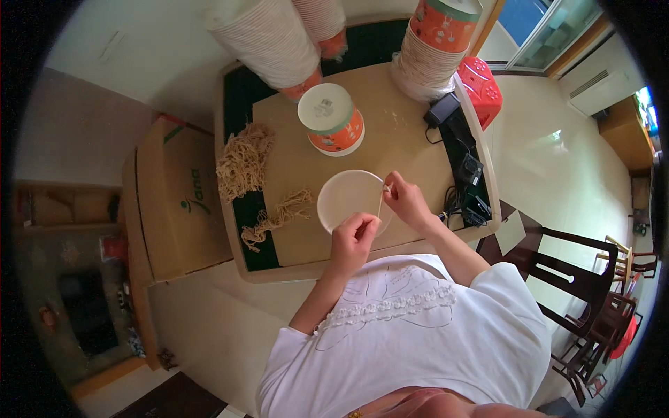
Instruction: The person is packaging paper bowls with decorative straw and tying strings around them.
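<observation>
An open white paper bucket [346, 197] stands at the near middle of the table, its inside facing up. Over its right-hand rim, a thin pale string [380, 207] runs taut between my two hands. My left hand [354, 240] pinches its lower end at the bucket's near edge. With the fingers closed, my right hand [406, 200] grips the upper end, where a small white bit shows at the fingertips. Farther back, an orange paper bucket [338, 132] with a green band is upside down. To the left lie a small bundle of tan strings [282, 214] and a larger heap of strings [245, 160].
Tall stacks of nested paper buckets [261, 38] rise at the table's back left, with another stack [435, 52] at back right. Black power adapters and cables [470, 171] lie along the right edge. A cardboard box [182, 202] stands left; a red stool [481, 90] is beyond the right edge.
</observation>
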Available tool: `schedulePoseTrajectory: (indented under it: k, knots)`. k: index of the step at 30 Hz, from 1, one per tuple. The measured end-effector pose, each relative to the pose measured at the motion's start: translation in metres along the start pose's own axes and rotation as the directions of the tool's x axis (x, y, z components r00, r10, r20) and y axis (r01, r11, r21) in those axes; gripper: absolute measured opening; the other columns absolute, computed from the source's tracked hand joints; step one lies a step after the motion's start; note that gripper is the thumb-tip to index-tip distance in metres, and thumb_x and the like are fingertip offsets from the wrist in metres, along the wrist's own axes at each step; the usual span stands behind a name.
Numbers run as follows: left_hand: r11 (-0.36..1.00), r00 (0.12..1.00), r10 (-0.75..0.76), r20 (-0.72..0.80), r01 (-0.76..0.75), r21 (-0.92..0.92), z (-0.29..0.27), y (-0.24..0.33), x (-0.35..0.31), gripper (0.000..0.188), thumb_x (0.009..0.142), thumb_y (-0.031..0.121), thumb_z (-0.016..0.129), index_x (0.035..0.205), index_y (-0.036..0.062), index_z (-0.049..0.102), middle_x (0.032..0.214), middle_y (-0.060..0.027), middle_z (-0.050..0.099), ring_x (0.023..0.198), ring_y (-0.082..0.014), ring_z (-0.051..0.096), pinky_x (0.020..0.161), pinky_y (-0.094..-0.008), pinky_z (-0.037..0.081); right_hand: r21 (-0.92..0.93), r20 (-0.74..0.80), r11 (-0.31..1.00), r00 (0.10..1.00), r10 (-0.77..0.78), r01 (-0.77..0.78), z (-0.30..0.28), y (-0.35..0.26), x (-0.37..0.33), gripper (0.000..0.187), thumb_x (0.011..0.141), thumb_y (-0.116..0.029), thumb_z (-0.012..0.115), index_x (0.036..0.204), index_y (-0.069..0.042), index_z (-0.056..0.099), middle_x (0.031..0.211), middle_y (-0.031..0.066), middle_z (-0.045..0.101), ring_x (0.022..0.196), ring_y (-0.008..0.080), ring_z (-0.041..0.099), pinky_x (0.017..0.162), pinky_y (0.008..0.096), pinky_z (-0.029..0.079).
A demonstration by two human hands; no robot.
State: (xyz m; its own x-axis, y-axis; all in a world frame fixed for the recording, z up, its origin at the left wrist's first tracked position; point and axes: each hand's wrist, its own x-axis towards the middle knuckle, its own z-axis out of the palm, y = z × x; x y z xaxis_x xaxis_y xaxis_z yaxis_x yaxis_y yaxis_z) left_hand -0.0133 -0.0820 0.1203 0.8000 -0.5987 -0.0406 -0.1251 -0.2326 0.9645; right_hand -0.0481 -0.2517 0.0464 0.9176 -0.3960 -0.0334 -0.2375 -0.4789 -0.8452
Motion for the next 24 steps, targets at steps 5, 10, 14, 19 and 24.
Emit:
schedulePoseTrajectory:
  k: [5, 10, 14, 19, 24]
  knots:
    - [0.986, 0.998, -0.038, -0.051, 0.029, -0.164, -0.017, 0.029, 0.005, 0.010, 0.089, 0.010, 0.058, 0.085, 0.0019, 0.062, 0.065, 0.0055, 0.052, 0.059, -0.0003, 0.043, 0.052, -0.0168, 0.033, 0.123, 0.139, 0.992, 0.990, -0.030, 0.013, -0.027, -0.011, 0.001, 0.020, 0.086, -0.019, 0.061, 0.099, -0.006, 0.052, 0.060, 0.0102, 0.052, 0.053, 0.0202, 0.052, 0.052, 0.0328, 0.043]
    - [0.991, 0.997, -0.047, -0.058, 0.040, -0.129, -0.028, 0.037, 0.011, 0.010, 0.089, 0.011, 0.058, 0.084, 0.0022, 0.060, 0.066, 0.0058, 0.053, 0.058, -0.0015, 0.044, 0.052, -0.0183, 0.036, 0.476, -0.041, 0.879, 0.998, 0.057, -0.031, -0.060, -0.016, -0.004, 0.018, 0.094, -0.019, 0.052, 0.097, -0.002, 0.054, 0.075, -0.0006, 0.053, 0.068, 0.0075, 0.048, 0.061, 0.0217, 0.040]
    - [0.994, 0.993, -0.017, -0.115, 0.005, -0.109, -0.033, 0.024, 0.011, 0.012, 0.090, 0.012, 0.058, 0.086, 0.0013, 0.061, 0.067, 0.0047, 0.055, 0.060, -0.0011, 0.047, 0.055, -0.0181, 0.038, 0.768, -0.165, 0.538, 0.919, -0.359, 0.348, -0.116, -0.106, -0.033, 0.020, 0.093, -0.020, 0.052, 0.095, 0.000, 0.054, 0.080, 0.0088, 0.055, 0.070, 0.0167, 0.053, 0.064, 0.0265, 0.042]
    - [0.977, 0.992, -0.090, -0.083, 0.072, -0.200, -0.036, 0.036, 0.009, 0.012, 0.090, 0.012, 0.057, 0.087, 0.0009, 0.062, 0.073, 0.0031, 0.060, 0.065, -0.0005, 0.050, 0.059, -0.0166, 0.040, 0.969, -0.208, -0.112, 0.486, -0.849, 0.220, -0.155, -0.204, -0.042, 0.030, 0.090, -0.025, 0.059, 0.098, 0.004, 0.060, 0.100, 0.0263, 0.056, 0.082, 0.0323, 0.059, 0.073, 0.0419, 0.050]
    - [0.976, 0.993, -0.091, -0.079, 0.073, -0.205, -0.028, 0.043, 0.008, 0.011, 0.090, 0.011, 0.058, 0.088, 0.0008, 0.062, 0.077, 0.0021, 0.062, 0.066, -0.0006, 0.051, 0.060, -0.0165, 0.041, 0.995, -0.024, -0.073, 0.521, -0.853, -0.072, -0.167, -0.256, -0.039, 0.021, 0.088, -0.014, 0.059, 0.109, -0.009, 0.061, 0.115, 0.0195, 0.056, 0.097, 0.0279, 0.057, 0.081, 0.0285, 0.054]
